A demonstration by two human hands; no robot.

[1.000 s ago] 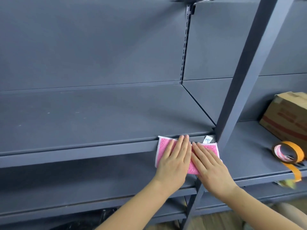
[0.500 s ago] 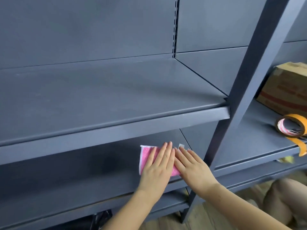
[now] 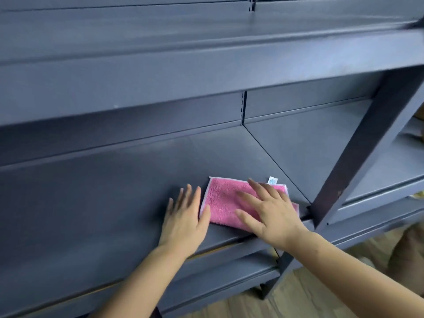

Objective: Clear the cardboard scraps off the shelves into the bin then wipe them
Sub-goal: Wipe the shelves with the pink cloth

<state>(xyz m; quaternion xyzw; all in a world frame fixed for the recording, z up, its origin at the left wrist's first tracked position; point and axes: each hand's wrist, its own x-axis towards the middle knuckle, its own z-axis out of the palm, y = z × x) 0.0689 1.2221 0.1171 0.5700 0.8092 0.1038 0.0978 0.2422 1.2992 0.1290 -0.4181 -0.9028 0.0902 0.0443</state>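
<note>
A folded pink cloth [image 3: 226, 199] with a small white tag lies flat on a dark grey metal shelf [image 3: 103, 193], near the shelf's right end. My right hand [image 3: 268, 211] presses on the cloth's right half with straight, spread fingers. My left hand [image 3: 184, 218] lies flat on the bare shelf just left of the cloth, its thumb at the cloth's left edge. No cardboard scraps show on this shelf.
Another grey shelf [image 3: 183, 72] overhangs close above. A slanted grey upright post [image 3: 358, 145] stands right of the cloth. Further shelves [image 3: 229, 281] sit below, over a wooden floor [image 3: 298, 301]. The neighbouring bay's shelf [image 3: 390, 166] is at the far right.
Both hands brought the cloth down from the upper shelf's front edge onto this lower shelf. My left hand has slid off the cloth to its left. The view dropped lower.
</note>
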